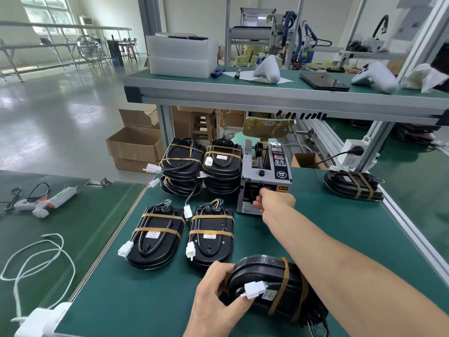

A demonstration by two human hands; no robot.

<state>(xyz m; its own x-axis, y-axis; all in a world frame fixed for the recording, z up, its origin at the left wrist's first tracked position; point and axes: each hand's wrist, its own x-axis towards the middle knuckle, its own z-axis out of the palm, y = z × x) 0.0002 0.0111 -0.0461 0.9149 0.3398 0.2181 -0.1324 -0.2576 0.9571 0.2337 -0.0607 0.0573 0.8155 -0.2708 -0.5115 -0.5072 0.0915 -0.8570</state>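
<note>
My left hand (218,295) grips a black oval plastic unit (264,276) at the near edge of the green table; the unit has brown tape strips round it and a white connector (254,289) by my thumb. My right hand (272,199) reaches to the mouth of a grey tape dispenser machine (264,171), and its fingertips pinch at the outlet. I cannot make out the tape piece itself.
Two taped black units (158,237) (211,237) lie side by side mid-table, and two stacks (182,164) (222,164) stand behind them. Another unit (352,184) lies at the right. A glue gun (43,200) and white cord (36,259) are on the left table. An upper shelf (267,93) overhangs the back.
</note>
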